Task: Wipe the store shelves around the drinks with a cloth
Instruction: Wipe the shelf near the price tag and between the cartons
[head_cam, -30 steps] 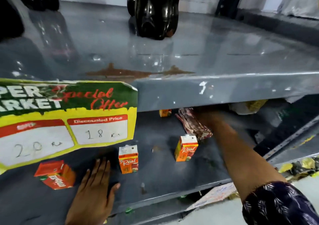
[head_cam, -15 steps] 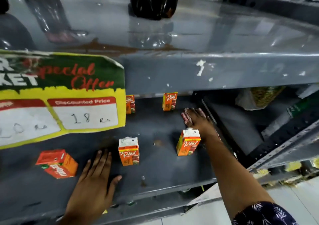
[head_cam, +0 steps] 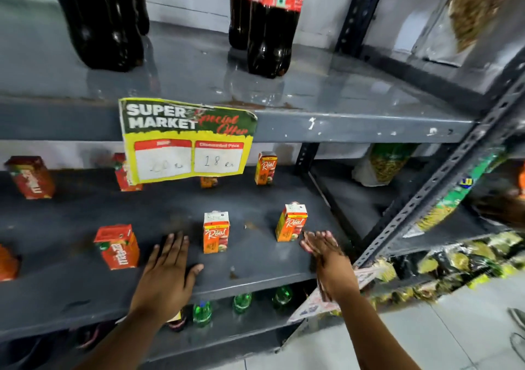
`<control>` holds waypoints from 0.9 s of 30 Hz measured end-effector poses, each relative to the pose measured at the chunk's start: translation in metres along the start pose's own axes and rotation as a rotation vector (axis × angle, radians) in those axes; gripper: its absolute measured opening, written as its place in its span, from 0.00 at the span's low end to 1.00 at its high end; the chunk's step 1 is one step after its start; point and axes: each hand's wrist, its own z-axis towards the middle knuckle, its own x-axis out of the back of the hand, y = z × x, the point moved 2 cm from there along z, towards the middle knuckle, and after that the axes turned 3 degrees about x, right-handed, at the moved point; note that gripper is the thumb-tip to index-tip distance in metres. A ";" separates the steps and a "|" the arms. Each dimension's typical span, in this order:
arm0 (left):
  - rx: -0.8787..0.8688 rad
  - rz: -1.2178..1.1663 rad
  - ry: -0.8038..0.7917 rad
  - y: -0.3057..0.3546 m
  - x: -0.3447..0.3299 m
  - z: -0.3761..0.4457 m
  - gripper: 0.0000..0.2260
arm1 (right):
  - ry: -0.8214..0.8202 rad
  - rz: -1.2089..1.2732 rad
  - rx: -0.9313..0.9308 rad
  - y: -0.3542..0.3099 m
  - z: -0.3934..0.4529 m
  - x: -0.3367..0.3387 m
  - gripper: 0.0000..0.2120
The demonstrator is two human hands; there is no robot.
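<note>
Grey metal store shelving fills your view, its dark middle shelf (head_cam: 255, 273) running across the centre. Your left hand (head_cam: 167, 270) lies flat on that shelf at about 7 o'clock, palm down, fingers spread and released, holding nothing. Your right hand (head_cam: 326, 259) sits at about 5 o'clock near the shelf's front right corner, blurred, fingers extended rather than clenched; you cannot tell whether it grasps anything. No cloth can be made out in either hand.

Between your hands stands a small orange Real juice carton (head_cam: 216, 234), upright, just beside your left fingertips. A second orange Real juice carton (head_cam: 291, 223) stands just beside your right fingertips, at their 11 o'clock. A red juice carton (head_cam: 118, 246) stands tilted at 9 o'clock of your left hand.

At 12 o'clock, a yellow and green paper price sign (head_cam: 187, 139) hangs from the upper shelf's edge, beneath dark cola bottles (head_cam: 270, 26).
</note>
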 end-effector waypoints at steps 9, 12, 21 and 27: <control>0.022 -0.047 -0.114 -0.007 0.009 -0.008 0.38 | -0.117 0.020 -0.242 -0.003 -0.098 0.019 0.39; -0.011 -0.029 -0.118 -0.011 0.015 -0.008 0.37 | -0.047 0.077 -0.295 -0.026 -0.112 0.033 0.31; -0.118 -0.067 -0.052 -0.020 0.014 -0.002 0.40 | 0.047 0.355 0.118 -0.175 -0.005 0.042 0.26; -0.120 -0.095 -0.025 -0.024 0.009 0.000 0.34 | 0.010 0.263 0.009 -0.204 0.109 0.012 0.15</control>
